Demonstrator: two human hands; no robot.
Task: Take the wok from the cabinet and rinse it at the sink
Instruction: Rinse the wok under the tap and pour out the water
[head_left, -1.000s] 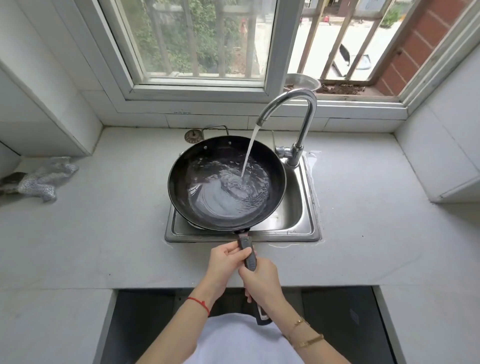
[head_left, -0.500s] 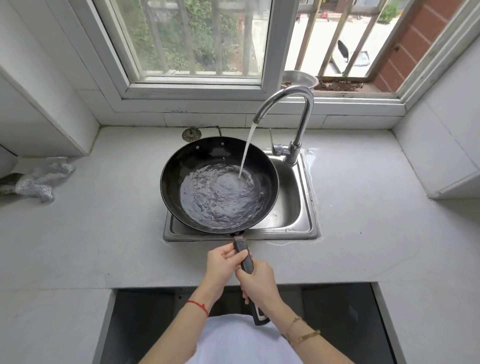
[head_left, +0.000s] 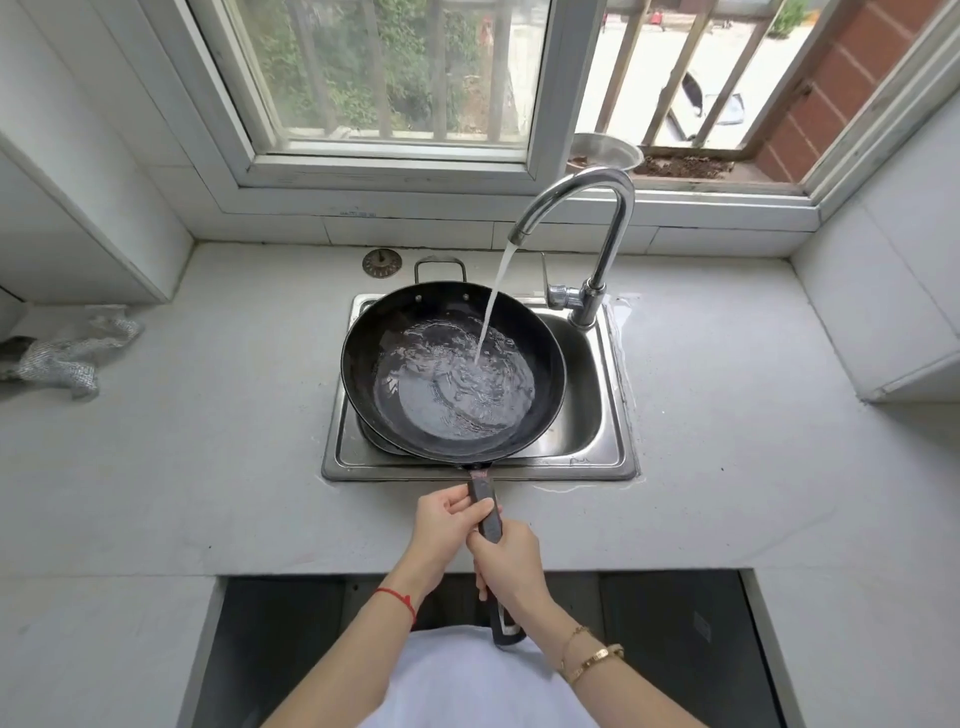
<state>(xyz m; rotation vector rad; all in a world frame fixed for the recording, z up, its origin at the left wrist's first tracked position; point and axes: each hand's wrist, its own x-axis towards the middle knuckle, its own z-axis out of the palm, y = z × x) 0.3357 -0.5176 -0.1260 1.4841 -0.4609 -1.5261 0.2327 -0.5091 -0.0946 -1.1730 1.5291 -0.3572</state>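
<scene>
With the wok (head_left: 453, 371) already out of the cabinet and held over the sink (head_left: 597, 384) at the table's rear middle, both hands, left (head_left: 448, 525) and right (head_left: 506, 558), clasp its handle; faucet (head_left: 587, 228) water pools inside, emptying remains

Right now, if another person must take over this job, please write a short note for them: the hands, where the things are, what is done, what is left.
Left hand: closed on the wok handle, near the pan end.
Right hand: closed on the same handle, just behind the left.
Wok: held over the sink, toward its left side, with water pooled inside.
Tap: running, with the stream falling into the wok.
Done: wok is out of the cabinet and filling with water.
Left: probably swirl, pour the water into the sink, shut the tap.
</scene>
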